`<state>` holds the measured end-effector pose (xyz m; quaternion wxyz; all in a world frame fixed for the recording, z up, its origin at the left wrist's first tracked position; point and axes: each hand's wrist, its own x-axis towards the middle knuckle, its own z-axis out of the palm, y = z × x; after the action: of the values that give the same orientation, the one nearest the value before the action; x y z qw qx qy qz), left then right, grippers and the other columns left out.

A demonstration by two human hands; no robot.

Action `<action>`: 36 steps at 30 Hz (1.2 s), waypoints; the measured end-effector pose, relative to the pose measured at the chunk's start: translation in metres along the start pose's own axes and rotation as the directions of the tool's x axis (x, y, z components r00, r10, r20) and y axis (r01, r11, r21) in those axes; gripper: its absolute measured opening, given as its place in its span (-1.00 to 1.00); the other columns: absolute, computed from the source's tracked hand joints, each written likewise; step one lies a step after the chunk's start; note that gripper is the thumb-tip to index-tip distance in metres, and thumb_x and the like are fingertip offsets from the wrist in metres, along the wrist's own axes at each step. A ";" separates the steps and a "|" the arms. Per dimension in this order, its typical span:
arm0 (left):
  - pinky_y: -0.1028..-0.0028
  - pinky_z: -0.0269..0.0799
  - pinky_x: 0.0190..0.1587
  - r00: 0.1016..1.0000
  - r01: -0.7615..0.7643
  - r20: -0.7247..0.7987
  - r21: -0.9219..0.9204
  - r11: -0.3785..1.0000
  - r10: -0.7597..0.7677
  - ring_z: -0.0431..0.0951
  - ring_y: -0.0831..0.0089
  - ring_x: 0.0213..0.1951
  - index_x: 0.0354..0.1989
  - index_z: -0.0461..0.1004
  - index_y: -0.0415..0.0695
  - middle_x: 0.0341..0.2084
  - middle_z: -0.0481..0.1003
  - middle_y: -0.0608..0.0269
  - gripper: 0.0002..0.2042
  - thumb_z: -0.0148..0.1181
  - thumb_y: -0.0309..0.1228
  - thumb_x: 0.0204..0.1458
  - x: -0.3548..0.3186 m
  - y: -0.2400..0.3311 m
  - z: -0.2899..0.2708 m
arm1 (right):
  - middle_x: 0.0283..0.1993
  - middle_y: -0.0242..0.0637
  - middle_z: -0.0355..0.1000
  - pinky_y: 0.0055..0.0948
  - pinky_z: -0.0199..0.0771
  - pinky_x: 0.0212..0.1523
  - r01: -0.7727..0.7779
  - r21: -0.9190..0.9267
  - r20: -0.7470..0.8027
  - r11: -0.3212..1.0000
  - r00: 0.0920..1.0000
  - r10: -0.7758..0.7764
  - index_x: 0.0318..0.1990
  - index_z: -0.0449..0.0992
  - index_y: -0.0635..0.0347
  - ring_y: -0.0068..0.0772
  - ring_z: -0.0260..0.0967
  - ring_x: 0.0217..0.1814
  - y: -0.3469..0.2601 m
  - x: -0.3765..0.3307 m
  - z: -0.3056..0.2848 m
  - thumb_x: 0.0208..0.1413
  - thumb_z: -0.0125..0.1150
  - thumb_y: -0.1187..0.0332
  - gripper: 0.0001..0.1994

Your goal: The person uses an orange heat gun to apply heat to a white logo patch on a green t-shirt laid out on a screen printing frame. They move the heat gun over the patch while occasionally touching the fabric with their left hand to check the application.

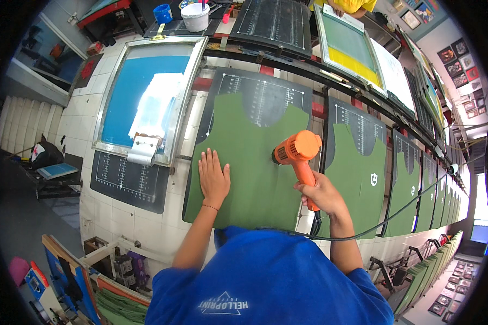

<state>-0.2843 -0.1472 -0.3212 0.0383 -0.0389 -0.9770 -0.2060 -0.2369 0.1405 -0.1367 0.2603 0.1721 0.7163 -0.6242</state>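
Atop the cloth (249, 181), the left hand (214, 180) spreads empty fingers (210, 161), likely steadying it; the right hand (326, 196) grips the heat gun (303, 146).

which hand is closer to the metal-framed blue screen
Left. The left hand rests on the green fabric, just right of the blue screen; the right hand grips the orange heat gun, farther right.

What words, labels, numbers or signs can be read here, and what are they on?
Blue shirt: pale lettering with a triangle, legible but not copied here.
Black board at left: white ruler scales, numbers too small.
Neighbouring cloth, right of the orange heat gun: white emblem, too small to read.
Green cloth under the left hand: no lettering visible.
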 end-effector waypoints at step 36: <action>0.44 0.40 -0.38 0.740 0.084 0.454 -0.794 0.602 0.495 0.48 0.48 -0.47 -0.28 0.52 -0.25 -0.54 0.51 0.18 -0.77 0.31 -0.31 0.12 -0.082 0.185 -0.161 | -0.35 -0.34 0.48 -0.56 0.47 -0.50 0.040 0.164 -0.190 0.986 0.982 -0.009 -0.07 0.39 0.33 -0.63 0.37 -0.52 0.050 -0.069 -0.094 0.13 0.21 0.36 -0.71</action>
<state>-0.1765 -0.0483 -0.1079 -0.2899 -0.2395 -0.7295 -0.5713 -0.1677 0.2468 -0.1279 0.1682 0.2427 0.6851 -0.6659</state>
